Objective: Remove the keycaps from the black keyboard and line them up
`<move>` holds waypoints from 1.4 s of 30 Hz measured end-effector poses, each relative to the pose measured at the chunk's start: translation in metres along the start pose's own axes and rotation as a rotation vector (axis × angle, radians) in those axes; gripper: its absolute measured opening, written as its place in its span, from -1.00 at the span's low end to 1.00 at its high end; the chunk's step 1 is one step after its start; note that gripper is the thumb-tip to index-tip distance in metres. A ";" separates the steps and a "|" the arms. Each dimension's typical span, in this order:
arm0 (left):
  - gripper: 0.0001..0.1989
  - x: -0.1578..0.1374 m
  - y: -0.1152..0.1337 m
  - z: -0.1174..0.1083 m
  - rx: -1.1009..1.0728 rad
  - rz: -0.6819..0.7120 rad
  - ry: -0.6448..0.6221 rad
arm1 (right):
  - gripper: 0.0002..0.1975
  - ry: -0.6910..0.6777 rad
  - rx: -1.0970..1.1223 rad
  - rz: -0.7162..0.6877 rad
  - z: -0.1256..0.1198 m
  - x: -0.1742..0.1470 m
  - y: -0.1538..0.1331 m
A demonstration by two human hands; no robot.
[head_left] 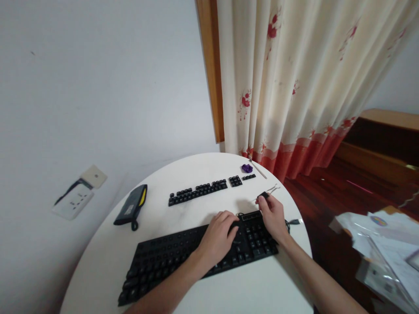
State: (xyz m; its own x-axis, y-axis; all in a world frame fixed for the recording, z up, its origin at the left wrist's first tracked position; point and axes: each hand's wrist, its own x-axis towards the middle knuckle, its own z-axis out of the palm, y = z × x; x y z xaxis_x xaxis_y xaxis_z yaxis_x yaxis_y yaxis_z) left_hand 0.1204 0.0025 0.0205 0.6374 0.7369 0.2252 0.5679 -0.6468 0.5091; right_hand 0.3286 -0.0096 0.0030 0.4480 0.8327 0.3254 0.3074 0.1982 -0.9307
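Note:
A black keyboard (153, 257) lies across the white round table, with bare switch spots along part of its upper rows. My left hand (220, 237) rests over its right-middle part, thumb and forefinger apart, and nothing shows between them. Above the number pad, my right hand (273, 216) pinches the black handle of what looks like a wire keycap puller (263, 195); its thin metal wires stick out away from me. Removed black keycaps (199, 191) stand in rows behind the keyboard, with smaller groups of keycaps (235, 181) to their right.
On the left of the table (193, 163) lies a dark pouch with a yellow patch (131, 206). A purple crumpled item (247, 168) and a thin stick (258, 169) lie at the back. The USB plug (294, 221) is near the right edge. Papers (386, 235) lie beyond.

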 end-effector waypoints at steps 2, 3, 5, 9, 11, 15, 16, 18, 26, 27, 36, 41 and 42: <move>-0.69 -0.006 0.007 0.008 0.005 0.046 0.004 | -0.67 -0.016 -0.022 0.025 -0.001 0.004 0.005; -0.62 -0.007 0.008 0.011 0.010 0.072 0.005 | -0.66 -0.019 -0.026 0.045 -0.001 0.006 0.008; -0.52 -0.008 0.007 0.015 0.020 0.121 0.005 | -0.65 -0.039 -0.031 0.060 -0.002 0.008 0.012; -0.61 -0.008 0.004 0.017 0.027 0.142 0.012 | -0.67 -0.191 -0.036 0.020 -0.003 0.006 0.014; -0.68 -0.009 0.004 0.017 0.026 0.131 0.010 | -0.74 -0.276 -0.023 -0.007 -0.004 0.004 0.011; -0.69 -0.009 0.005 0.016 0.017 0.133 0.014 | -0.84 -0.356 -0.069 -0.099 -0.009 -0.001 0.004; -0.70 -0.010 0.005 0.016 0.016 0.134 0.017 | -0.84 -0.370 -0.102 -0.125 -0.010 -0.003 0.001; -0.71 -0.010 0.005 0.016 0.017 0.135 0.016 | -0.83 -0.410 -0.169 -0.170 -0.012 -0.006 -0.003; -0.74 -0.010 0.007 0.015 0.034 0.116 0.002 | -0.82 -0.581 -0.325 -0.265 -0.015 -0.014 -0.009; -0.74 -0.009 0.007 0.015 0.034 0.115 -0.003 | -0.82 -0.596 -0.327 -0.275 -0.015 -0.015 -0.009; -0.75 -0.008 0.008 0.013 -0.004 0.103 -0.013 | -0.83 -0.736 -0.241 -0.421 -0.021 -0.020 -0.019; -0.80 0.003 0.009 0.019 0.030 0.099 -0.011 | -0.77 -0.722 -0.281 -0.432 -0.019 -0.020 -0.015; -0.79 0.006 0.009 0.022 0.042 0.097 -0.009 | -0.77 -0.689 -0.303 -0.426 -0.018 -0.021 -0.013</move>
State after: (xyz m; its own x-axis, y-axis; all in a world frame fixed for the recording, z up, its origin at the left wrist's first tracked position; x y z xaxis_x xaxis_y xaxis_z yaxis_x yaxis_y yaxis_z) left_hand 0.1402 -0.0033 0.0084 0.6954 0.6683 0.2641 0.5240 -0.7231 0.4500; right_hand 0.3303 -0.0385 0.0112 -0.3345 0.8662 0.3712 0.5881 0.4996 -0.6360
